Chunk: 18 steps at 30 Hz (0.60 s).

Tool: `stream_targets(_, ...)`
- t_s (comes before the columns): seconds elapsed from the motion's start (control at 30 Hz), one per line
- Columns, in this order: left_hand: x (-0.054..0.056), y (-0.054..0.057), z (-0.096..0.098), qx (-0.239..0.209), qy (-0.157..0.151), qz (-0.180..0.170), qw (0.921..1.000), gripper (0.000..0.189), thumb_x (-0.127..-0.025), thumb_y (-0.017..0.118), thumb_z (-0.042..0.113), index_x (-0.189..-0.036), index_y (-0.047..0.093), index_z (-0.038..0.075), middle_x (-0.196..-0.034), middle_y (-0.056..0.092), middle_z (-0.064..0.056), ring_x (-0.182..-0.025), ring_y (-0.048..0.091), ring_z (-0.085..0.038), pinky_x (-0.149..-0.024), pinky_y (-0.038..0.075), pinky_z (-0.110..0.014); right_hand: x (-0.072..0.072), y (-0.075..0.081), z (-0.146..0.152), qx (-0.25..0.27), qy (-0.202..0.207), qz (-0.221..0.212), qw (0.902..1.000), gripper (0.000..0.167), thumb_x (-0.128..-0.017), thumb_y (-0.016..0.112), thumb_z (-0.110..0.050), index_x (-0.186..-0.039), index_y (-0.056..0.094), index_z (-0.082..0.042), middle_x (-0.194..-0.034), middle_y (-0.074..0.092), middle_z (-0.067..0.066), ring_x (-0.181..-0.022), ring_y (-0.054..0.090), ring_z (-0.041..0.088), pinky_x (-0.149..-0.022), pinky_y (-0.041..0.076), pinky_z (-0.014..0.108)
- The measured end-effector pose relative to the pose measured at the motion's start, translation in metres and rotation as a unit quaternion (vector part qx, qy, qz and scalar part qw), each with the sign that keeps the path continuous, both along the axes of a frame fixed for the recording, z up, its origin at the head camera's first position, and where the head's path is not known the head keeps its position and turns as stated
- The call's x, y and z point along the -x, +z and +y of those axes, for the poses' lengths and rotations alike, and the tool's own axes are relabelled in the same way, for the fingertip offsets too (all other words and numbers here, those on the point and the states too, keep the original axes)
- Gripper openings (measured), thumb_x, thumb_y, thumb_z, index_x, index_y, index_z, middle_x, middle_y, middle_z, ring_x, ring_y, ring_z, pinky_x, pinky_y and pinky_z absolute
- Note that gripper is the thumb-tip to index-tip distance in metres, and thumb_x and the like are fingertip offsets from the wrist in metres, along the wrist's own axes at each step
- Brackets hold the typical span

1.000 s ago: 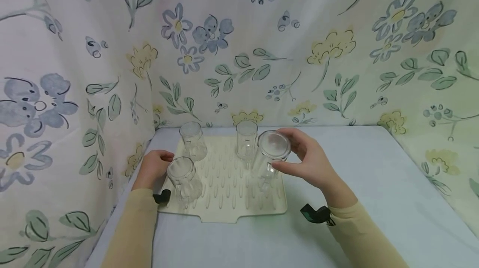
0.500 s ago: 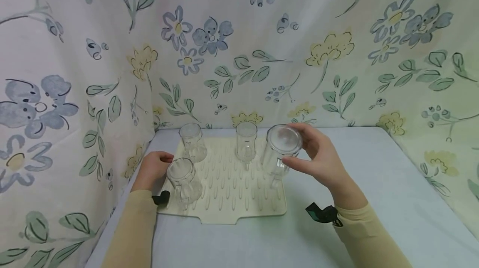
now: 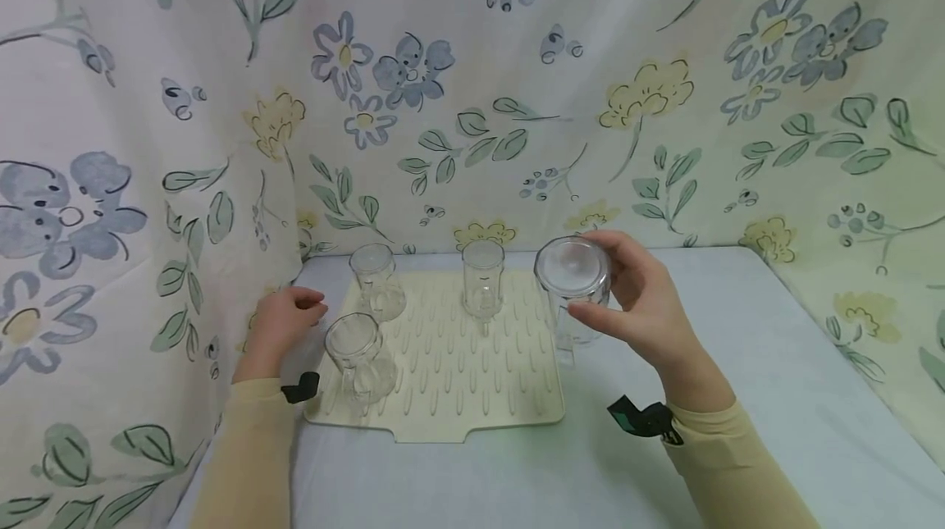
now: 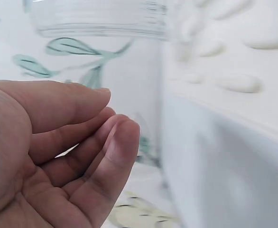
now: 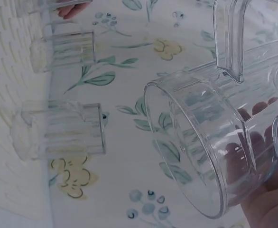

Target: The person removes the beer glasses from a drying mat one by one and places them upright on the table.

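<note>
My right hand (image 3: 645,312) grips a clear glass mug (image 3: 572,266) from its right side, thumb and fingers round the body. The mug is upside down, raised at the right edge of a cream ridged drying mat (image 3: 443,385). Its handle (image 5: 229,42) and downward rim show in the right wrist view. My left hand (image 3: 280,328) hovers just off the mat's left edge; in the left wrist view its fingers (image 4: 122,147) are loosely curled round nothing. The nearest mug (image 3: 359,357) stands front left on the mat, with another mug (image 3: 375,279) behind it.
A third mug (image 3: 483,279) stands at the mat's back middle. The white tablecloth (image 3: 723,365) spreads right of the mat. A floral curtain (image 3: 472,160) closes off the back and the left side, close beside my left hand. The mat's tab (image 3: 431,435) points toward me.
My right hand has carried its mug rightward and slightly up, from over the mat to its right edge. My left hand has come away from the mat's left edge, moving left.
</note>
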State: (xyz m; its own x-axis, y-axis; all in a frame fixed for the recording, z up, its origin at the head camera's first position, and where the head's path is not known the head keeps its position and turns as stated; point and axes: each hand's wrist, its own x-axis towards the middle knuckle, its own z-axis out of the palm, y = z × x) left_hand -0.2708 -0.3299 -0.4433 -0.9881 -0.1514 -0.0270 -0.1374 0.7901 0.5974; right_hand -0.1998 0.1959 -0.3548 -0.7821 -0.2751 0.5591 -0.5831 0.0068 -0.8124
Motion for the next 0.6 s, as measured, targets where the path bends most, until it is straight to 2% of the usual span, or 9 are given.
stream_targets(0.13,-0.015,0.034,0.006,0.014,0.012,0.033,0.9993,0.045,-0.111,0.066,0.035,-0.142,0.073,0.003,-0.132,0.078,-0.023,-0.113,0.075,-0.037,-0.088,0.062,-0.051,0.001,-0.001,-0.001,0.0,0.001,0.003,1.0,0.077,-0.079,0.08,0.019,-0.151,0.056,0.005,-0.141,0.067,0.006,-0.126,0.066,0.02,-0.108,0.058,0.025)
stream_targets(0.27,-0.031,0.063,0.024,0.019,0.024,0.078,0.9965,0.05,-0.112,0.061,0.044,-0.143,0.074,0.007,-0.134,0.077,-0.021,-0.116,0.071,-0.037,-0.085,0.061,-0.049,0.001,-0.002,-0.001,-0.003,0.003,0.009,1.0,0.074,-0.082,0.082,0.016,-0.15,0.058,0.002,-0.141,0.067,0.006,-0.125,0.066,0.019,-0.107,0.057,0.023)
stream_targets(0.43,-0.053,0.087,0.051,0.028,0.022,0.151,0.9879,0.054,-0.114,0.056,0.051,-0.147,0.073,0.012,-0.131,0.078,-0.015,-0.114,0.072,-0.034,-0.082,0.058,-0.043,0.001,-0.005,0.0,-0.004,0.002,0.013,0.9999,0.073,-0.082,0.083,0.014,-0.15,0.059,0.001,-0.14,0.068,0.006,-0.123,0.067,0.018,-0.103,0.058,0.022)
stream_targets(0.6,-0.071,0.101,0.079,0.016,0.008,0.244,0.9697,0.052,-0.112,0.063,0.048,-0.148,0.073,0.012,-0.129,0.078,-0.013,-0.11,0.075,-0.033,-0.088,0.063,-0.049,0.001,-0.005,0.001,-0.009,0.0,0.015,0.9999,0.073,-0.083,0.084,0.014,-0.15,0.058,0.001,-0.14,0.068,0.007,-0.123,0.067,0.019,-0.105,0.058,0.023)
